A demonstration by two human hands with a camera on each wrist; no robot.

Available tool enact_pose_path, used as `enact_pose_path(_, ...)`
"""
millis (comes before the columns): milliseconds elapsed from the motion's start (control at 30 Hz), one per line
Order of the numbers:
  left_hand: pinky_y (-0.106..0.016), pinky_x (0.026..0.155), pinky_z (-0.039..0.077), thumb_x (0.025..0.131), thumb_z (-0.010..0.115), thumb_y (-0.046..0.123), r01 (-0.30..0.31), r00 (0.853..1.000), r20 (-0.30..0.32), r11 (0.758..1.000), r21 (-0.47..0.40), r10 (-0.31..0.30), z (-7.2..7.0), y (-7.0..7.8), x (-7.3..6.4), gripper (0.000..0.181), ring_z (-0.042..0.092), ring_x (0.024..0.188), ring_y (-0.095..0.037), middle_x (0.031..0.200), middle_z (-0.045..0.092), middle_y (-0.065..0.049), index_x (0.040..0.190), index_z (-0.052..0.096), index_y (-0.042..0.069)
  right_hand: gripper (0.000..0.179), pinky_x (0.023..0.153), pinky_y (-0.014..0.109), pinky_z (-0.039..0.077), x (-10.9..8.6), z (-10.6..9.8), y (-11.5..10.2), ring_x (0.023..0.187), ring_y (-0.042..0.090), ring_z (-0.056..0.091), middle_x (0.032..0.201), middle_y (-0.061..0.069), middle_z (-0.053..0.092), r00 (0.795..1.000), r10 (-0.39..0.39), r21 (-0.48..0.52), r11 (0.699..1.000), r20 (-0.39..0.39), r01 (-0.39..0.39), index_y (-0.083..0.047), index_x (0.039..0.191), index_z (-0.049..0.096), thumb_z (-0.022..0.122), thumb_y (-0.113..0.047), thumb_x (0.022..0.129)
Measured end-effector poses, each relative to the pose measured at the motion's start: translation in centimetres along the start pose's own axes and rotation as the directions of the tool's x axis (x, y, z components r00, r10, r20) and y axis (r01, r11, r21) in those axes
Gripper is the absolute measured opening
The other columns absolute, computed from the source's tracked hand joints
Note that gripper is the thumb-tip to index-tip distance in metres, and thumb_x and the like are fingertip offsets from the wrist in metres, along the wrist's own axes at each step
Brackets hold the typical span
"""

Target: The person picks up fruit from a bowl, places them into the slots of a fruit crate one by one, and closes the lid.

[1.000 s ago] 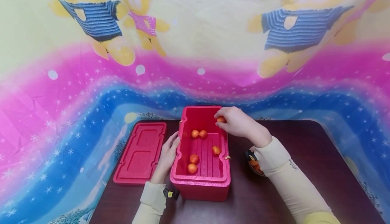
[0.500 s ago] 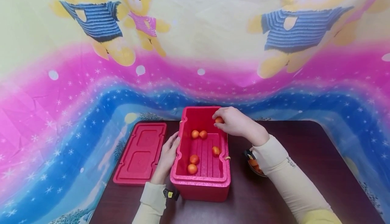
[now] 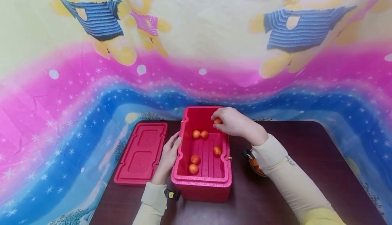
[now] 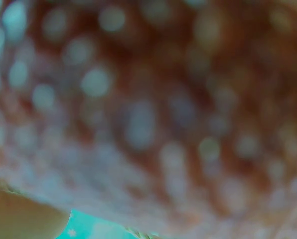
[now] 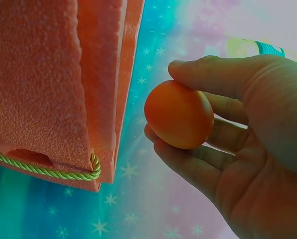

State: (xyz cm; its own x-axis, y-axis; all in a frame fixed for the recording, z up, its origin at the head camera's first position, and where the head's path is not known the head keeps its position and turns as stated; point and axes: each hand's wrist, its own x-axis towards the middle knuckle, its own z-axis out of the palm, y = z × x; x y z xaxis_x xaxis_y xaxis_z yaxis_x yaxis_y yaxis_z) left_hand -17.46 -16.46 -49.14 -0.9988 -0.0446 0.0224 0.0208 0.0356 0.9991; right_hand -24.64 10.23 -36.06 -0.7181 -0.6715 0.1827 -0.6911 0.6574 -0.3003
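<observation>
A red foam box (image 3: 200, 191) stands lidless on the table, with several small orange-red tomatoes (image 3: 193, 169) lying on its ribbed floor. My left hand (image 3: 166, 155) rests flat along the outside of the box's left wall. The left wrist view is mostly a blur of the box's speckled wall (image 4: 138, 124). Over the far right part of the box, my right hand (image 3: 234, 122) pinches one smooth round tomato (image 5: 178, 114) between thumb and fingertips. In the right wrist view, this tomato is beside the box wall (image 5: 34, 74) and its twisted cord handle (image 5: 54, 173).
The red lid (image 3: 141, 153) lies on the table left of the box. A bowl (image 3: 258, 169) with orange pieces stands to the right, partly hidden by the right sleeve. Behind the dark table (image 3: 294, 184) hangs a cloth (image 3: 196, 41) printed with bears.
My right hand has moved a little left with the tomato, farther over the box opening. The left hand, the box and the tomatoes inside it have stayed where they were.
</observation>
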Motion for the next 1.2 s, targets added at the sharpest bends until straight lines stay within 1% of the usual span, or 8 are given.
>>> enact_pose_path(267,-0.042,0.095,0.055,0.104,0.055,0.038,0.011,1.000,-0.003,1.000,-0.019,-0.011,0.0,0.2,0.0,0.055,0.062,0.119,-0.032,0.143,0.057,-0.017,0.152,0.046,0.012,0.029,0.089,0.041,0.056,0.6,0.3,0.0,0.082,0.017,0.060,0.091,0.002,0.066,1.000,-0.012,-0.006,1.000,0.027,0.012,-0.005,0.111,0.073,0.081,-0.017,0.086)
enact_pose_path(433,-0.041,0.094,0.056,0.104,0.055,0.039,0.011,1.000,-0.005,1.000,-0.005,-0.011,0.0,0.2,0.0,0.056,0.062,0.118,-0.031,0.142,0.057,-0.017,0.152,0.046,0.011,0.030,0.090,0.041,0.056,1.0,0.6,-0.1,0.082,0.017,0.059,0.091,0.003,0.065,0.999,-0.005,-0.018,1.000,0.047,0.006,-0.004,0.112,0.073,0.080,-0.017,0.086)
enact_pose_path(500,-0.040,0.094,0.056,0.105,0.054,0.039,0.002,1.000,-0.002,1.000,0.000,-0.002,0.0,0.1,0.0,0.056,0.063,0.118,-0.031,0.142,0.057,-0.019,0.152,0.045,0.009,0.029,0.089,0.040,0.056,1.1,0.7,-0.1,0.081,0.017,0.058,0.089,0.003,0.065,0.999,-0.004,-0.023,1.000,0.053,0.006,-0.005,0.112,0.073,0.080,-0.017,0.086)
enact_pose_path(633,-0.040,0.093,0.056,0.105,0.054,0.039,-0.003,1.000,0.001,1.000,-0.008,0.003,0.1,0.1,0.0,0.057,0.063,0.117,-0.031,0.141,0.057,-0.019,0.152,0.045,0.009,0.029,0.088,0.039,0.056,1.3,0.8,-0.2,0.079,0.016,0.057,0.087,0.002,0.063,0.998,-0.009,-0.025,1.000,0.062,0.011,-0.005,0.111,0.073,0.080,-0.017,0.086)
enact_pose_path(767,-0.041,0.094,0.056,0.104,0.055,0.040,0.006,1.000,-0.004,1.000,-0.010,-0.006,0.1,0.1,0.0,0.056,0.063,0.117,-0.031,0.141,0.057,-0.018,0.151,0.046,0.011,0.030,0.088,0.039,0.056,1.4,0.8,-0.4,0.078,0.016,0.056,0.089,0.003,0.063,0.997,-0.009,-0.025,1.000,0.073,0.011,-0.005,0.112,0.073,0.081,-0.017,0.086)
enact_pose_path(1200,-0.041,0.095,0.056,0.105,0.054,0.040,0.006,1.000,-0.008,1.000,0.002,-0.006,0.1,0.1,-0.1,0.056,0.062,0.119,-0.032,0.143,0.056,-0.017,0.152,0.045,0.011,0.030,0.087,0.038,0.057,1.8,0.7,-0.6,0.079,0.016,0.056,0.092,0.004,0.064,0.996,-0.020,-0.027,0.999,0.089,0.022,-0.005,0.110,0.073,0.082,-0.018,0.084)
